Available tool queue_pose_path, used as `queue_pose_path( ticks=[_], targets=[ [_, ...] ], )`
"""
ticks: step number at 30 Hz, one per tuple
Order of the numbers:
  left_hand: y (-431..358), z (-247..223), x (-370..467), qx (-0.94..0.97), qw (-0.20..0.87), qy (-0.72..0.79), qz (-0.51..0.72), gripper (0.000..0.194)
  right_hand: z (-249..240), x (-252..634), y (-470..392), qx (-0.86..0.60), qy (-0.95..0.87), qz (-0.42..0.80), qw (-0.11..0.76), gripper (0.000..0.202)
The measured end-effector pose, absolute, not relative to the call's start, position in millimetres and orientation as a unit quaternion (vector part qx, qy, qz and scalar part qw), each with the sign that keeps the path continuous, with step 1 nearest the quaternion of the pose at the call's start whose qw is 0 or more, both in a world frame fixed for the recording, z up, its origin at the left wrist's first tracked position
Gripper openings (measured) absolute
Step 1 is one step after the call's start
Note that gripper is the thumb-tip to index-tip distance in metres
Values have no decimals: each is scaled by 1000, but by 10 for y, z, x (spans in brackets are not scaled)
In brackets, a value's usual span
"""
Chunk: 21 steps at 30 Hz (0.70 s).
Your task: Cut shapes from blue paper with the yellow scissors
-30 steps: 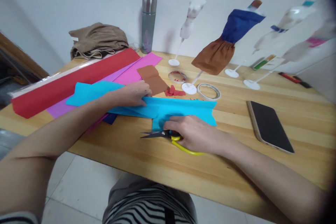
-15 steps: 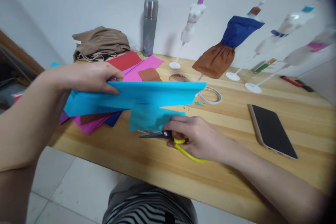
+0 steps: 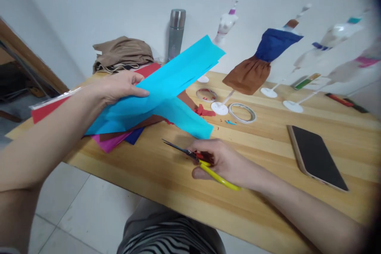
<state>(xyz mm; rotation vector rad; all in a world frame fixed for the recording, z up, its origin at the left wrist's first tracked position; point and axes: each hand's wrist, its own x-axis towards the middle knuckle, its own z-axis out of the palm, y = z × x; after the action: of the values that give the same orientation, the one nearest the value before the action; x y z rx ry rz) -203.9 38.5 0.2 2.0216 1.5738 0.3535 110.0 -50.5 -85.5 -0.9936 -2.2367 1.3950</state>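
Observation:
A bright blue sheet of thin crepe-like material (image 3: 166, 83) is pinched between the thumb and fingers of my left hand (image 3: 126, 87). One long part slants up to the right, and a partly cut strip (image 3: 190, 119) hangs from it toward my right hand. Yellow-handled scissors (image 3: 218, 176) are gripped in my right hand (image 3: 220, 158). Their dark blades point left, below the strip and apart from it. Whether the strip's end touches my right fingers I cannot tell. Under the blue sheet lie magenta (image 3: 108, 143), dark blue (image 3: 135, 135) and brown sheets.
White mini mannequins stand along the wall; one wears a blue and brown dress (image 3: 264, 59). Behind are a thermos (image 3: 177, 33) and brown cloth (image 3: 123, 53). Tape rolls (image 3: 253, 115), red scraps (image 3: 205, 111) and a phone (image 3: 317, 156) lie on the wooden table (image 3: 256, 214).
The blue sheet's right end has swung upward and its strip now hangs down. My right hand and scissors are slightly lower, the strip farther from the blades. The view has shifted slightly.

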Motion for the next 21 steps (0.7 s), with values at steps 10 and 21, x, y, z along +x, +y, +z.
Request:
queue_pose_path(
  ticks=[10, 21],
  targets=[
    [179, 80, -1791, 722, 351, 570, 173, 29, -884, 1100, -414, -397, -635, 571, 336, 47],
    [647, -450, -2241, 791, 52, 610, 9, 52, -1030, 1187, -239, -502, -823, 185, 192, 28]
  ],
)
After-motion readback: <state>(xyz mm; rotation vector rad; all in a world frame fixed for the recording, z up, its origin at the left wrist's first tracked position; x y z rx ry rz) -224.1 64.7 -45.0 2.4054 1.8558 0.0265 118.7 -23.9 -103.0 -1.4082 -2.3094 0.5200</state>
